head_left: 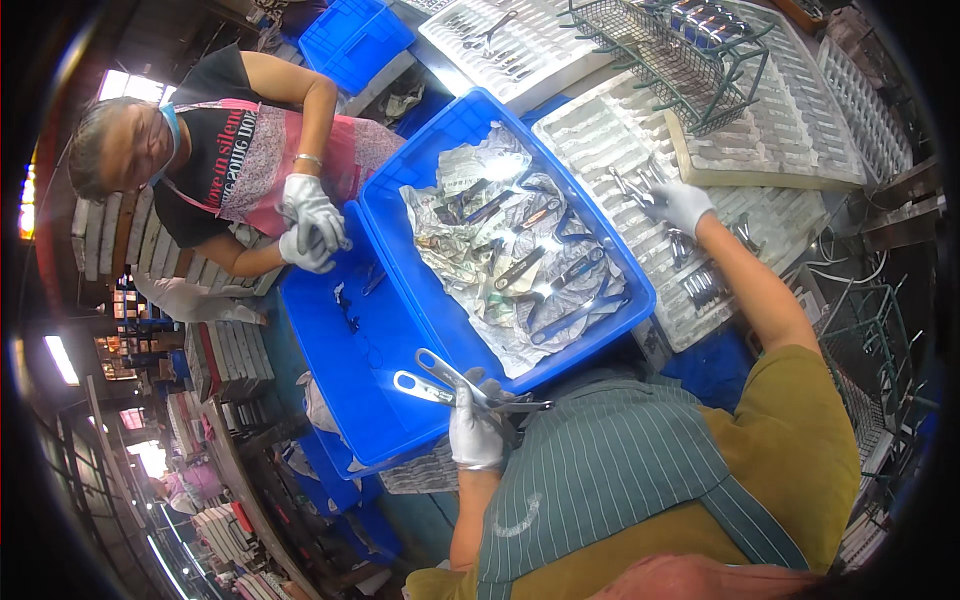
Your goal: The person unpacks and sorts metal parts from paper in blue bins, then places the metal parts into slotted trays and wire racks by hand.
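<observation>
My left hand [478,428], in a pale glove, is closed around metal wrenches [428,384] in front of my apron. Their handles fan out to the left, with long holes at the ends. Out to the right, my gloved right hand [684,208] reaches over a white ribbed tray [590,128]. Its fingers are closed at a small bunch of shiny metal pieces [632,186], whose exact kind I cannot make out. More shiny metal pieces [703,287] lie in rows on that tray. Between my hands, several wrenches [520,268] rest on crumpled newspaper [450,215] in a blue bin [640,300].
A second blue bin [385,425] adjoins on the left, with a few dark items inside. Across it stands a co-worker [250,165] with gloved hands together. A green wire basket [690,75] sits on a stacked tray [790,130]. Another blue crate [355,42] is at the back.
</observation>
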A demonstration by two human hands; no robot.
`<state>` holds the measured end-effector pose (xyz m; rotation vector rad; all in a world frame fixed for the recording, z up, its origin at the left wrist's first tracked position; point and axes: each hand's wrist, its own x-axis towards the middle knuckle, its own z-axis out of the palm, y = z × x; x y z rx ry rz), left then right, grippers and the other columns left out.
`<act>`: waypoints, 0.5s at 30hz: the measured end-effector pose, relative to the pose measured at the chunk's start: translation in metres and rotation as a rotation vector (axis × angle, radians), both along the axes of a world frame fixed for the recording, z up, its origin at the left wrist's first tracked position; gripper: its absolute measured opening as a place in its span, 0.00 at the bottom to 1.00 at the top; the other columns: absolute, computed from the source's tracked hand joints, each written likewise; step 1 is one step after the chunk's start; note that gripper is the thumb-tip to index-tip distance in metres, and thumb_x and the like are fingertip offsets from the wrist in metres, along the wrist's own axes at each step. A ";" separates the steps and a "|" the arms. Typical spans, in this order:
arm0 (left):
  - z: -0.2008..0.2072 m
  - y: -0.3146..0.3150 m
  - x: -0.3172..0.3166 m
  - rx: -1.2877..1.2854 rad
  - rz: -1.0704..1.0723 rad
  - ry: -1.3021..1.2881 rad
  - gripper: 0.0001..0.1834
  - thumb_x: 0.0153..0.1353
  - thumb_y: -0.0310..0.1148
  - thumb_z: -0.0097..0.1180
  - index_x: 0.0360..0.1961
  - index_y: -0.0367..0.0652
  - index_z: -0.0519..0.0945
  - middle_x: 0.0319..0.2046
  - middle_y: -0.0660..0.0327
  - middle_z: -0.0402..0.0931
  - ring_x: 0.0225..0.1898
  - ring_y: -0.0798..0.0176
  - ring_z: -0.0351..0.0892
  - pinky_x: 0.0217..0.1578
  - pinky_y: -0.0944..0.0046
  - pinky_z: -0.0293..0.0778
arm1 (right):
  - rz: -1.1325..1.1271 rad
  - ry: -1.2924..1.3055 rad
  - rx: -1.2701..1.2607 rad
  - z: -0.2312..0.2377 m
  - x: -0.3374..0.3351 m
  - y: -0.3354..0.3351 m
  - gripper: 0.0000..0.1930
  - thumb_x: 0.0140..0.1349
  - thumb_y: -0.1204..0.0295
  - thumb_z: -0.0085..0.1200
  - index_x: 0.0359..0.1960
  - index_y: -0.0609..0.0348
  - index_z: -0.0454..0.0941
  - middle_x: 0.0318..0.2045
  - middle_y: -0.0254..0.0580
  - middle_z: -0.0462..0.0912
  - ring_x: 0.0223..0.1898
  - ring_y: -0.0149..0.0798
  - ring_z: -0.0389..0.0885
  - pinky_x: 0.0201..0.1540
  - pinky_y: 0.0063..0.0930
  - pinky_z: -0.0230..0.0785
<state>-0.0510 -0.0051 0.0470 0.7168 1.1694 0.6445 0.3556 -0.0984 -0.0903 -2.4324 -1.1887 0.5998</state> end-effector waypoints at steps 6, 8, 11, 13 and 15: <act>0.001 -0.005 0.005 0.039 -0.110 0.029 0.26 0.66 0.49 0.38 0.51 0.36 0.65 0.35 0.54 0.71 0.37 0.58 0.72 0.39 0.58 0.69 | -0.465 0.149 0.097 -0.017 0.023 0.036 0.31 0.47 0.45 0.57 0.37 0.64 0.78 0.32 0.51 0.81 0.34 0.45 0.80 0.39 0.33 0.69; 0.003 -0.006 0.004 0.057 -0.121 0.056 0.26 0.66 0.50 0.37 0.51 0.36 0.65 0.35 0.54 0.71 0.37 0.58 0.72 0.39 0.59 0.70 | -0.468 0.251 0.097 -0.027 0.023 0.049 0.31 0.47 0.44 0.57 0.38 0.63 0.78 0.30 0.50 0.82 0.32 0.43 0.80 0.38 0.33 0.69; 0.001 -0.008 0.001 0.067 -0.120 0.075 0.26 0.66 0.50 0.37 0.50 0.36 0.66 0.35 0.54 0.72 0.37 0.59 0.72 0.39 0.60 0.70 | -0.457 0.439 0.047 -0.047 0.019 0.062 0.32 0.48 0.44 0.56 0.43 0.61 0.78 0.26 0.47 0.82 0.27 0.38 0.80 0.35 0.31 0.70; 0.002 -0.011 -0.002 0.107 -0.085 0.090 0.26 0.66 0.50 0.37 0.50 0.36 0.66 0.35 0.54 0.73 0.37 0.61 0.72 0.39 0.62 0.70 | -0.350 0.348 0.055 -0.056 0.009 0.065 0.33 0.49 0.42 0.53 0.41 0.64 0.78 0.28 0.50 0.81 0.29 0.41 0.80 0.37 0.33 0.71; 0.002 -0.012 -0.002 0.128 -0.082 0.112 0.26 0.66 0.50 0.38 0.50 0.35 0.66 0.35 0.55 0.73 0.36 0.62 0.72 0.38 0.63 0.69 | -0.375 0.345 0.034 -0.066 0.007 0.064 0.30 0.51 0.44 0.52 0.43 0.58 0.78 0.32 0.51 0.81 0.32 0.45 0.80 0.39 0.34 0.71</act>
